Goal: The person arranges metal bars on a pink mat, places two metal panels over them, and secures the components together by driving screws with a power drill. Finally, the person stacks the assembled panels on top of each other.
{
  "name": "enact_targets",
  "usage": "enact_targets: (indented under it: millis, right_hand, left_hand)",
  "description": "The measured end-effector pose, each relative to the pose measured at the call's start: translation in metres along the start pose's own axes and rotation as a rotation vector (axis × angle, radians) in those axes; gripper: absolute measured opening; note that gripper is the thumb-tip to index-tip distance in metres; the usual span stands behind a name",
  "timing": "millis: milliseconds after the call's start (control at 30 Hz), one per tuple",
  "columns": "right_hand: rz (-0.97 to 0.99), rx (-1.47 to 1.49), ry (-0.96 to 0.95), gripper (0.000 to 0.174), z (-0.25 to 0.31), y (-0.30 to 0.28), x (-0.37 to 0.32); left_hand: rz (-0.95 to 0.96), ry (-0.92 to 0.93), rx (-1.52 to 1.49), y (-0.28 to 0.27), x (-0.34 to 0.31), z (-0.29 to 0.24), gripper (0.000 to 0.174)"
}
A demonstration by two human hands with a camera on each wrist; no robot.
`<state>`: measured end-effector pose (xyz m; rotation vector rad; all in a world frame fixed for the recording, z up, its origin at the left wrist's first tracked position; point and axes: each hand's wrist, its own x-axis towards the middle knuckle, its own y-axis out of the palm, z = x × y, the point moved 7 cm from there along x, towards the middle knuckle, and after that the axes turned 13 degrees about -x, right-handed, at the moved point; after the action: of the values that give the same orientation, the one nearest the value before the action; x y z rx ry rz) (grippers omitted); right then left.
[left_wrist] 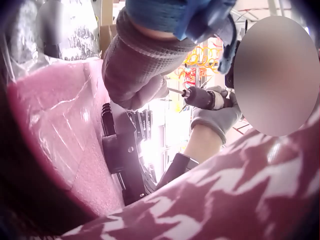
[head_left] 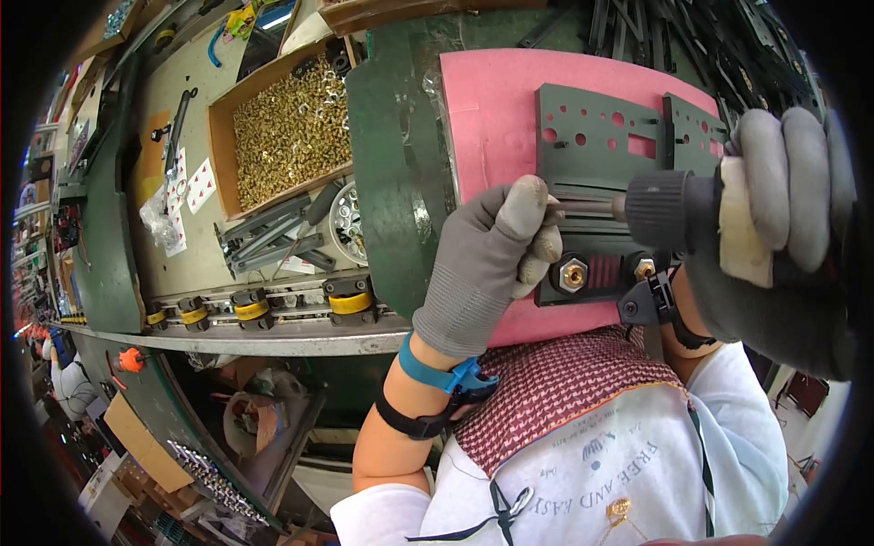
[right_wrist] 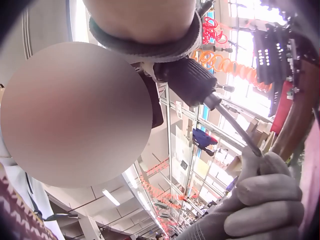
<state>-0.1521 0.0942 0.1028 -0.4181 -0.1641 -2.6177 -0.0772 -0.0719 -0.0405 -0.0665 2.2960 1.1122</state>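
Note:
A power screwdriver (head_left: 663,211) with a black ribbed nose lies across the head view, its long bit (head_left: 592,207) pointing left. My gloved right hand (head_left: 787,196) grips its body, which has a pale wrap (head_left: 745,223). Thumb and fingers of my gloved left hand (head_left: 487,250) pinch the tip of the bit. The right wrist view shows the left fingers (right_wrist: 270,200) curled around that tip; anything small inside them is hidden. Beneath the tool lies a dark metal panel (head_left: 583,150) with holes and studs. Along its near edge sits a brass fitting with a hex nut (head_left: 572,275).
Pink foam (head_left: 492,109) lies under the panel and a second dark panel (head_left: 692,127). To the left stand a carton of small brass parts (head_left: 291,127) and a round dish of metal pieces (head_left: 346,223). Dark metal strips (head_left: 637,27) pile up behind. A roller rail (head_left: 264,309) borders the bench.

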Motion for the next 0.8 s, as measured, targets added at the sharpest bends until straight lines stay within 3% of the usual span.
enact_targets:
  millis: [100, 300, 467, 567, 633, 667, 733, 800]
  right_hand:
    - [0.056, -0.448, 0.08, 0.023, -0.001, -0.022, -0.018]
    - [-0.006, -0.263, 0.038, 0.021, 0.006, -0.019, -0.018]
    - [-0.064, -0.08, 0.016, 0.02, -0.01, 0.02, 0.016]
    - [-0.105, 0.023, 0.015, 0.019, -0.011, 0.013, 0.017]
    - [-0.133, 0.089, 0.011, 0.019, -0.016, 0.022, 0.02]
    - [-0.134, 0.086, 0.014, 0.019, -0.021, 0.024, 0.025]
    - [-0.052, -0.058, -0.184, 0.021, -0.019, 0.034, 0.031]
    - [-0.045, -0.053, -0.09, 0.024, -0.03, 0.033, 0.032]
  left_hand:
    - [0.051, 0.016, -0.029, 0.003, 0.001, 0.0, 0.047]
    - [0.126, 0.008, -0.109, 0.004, 0.005, 0.005, 0.047]
    - [0.154, -0.011, -0.081, 0.004, 0.004, 0.005, 0.049]
    - [0.023, 0.02, 0.088, -0.002, 0.001, -0.001, 0.054]
    - [-0.185, 0.267, 0.255, -0.021, -0.004, -0.013, 0.056]
    - [-0.183, 0.263, 0.252, -0.018, -0.005, -0.011, 0.056]
    - [-0.21, 0.344, 0.725, -0.003, -0.008, -0.01, 0.059]
    - [-0.209, 0.319, 0.708, 0.002, -0.003, -0.004, 0.06]
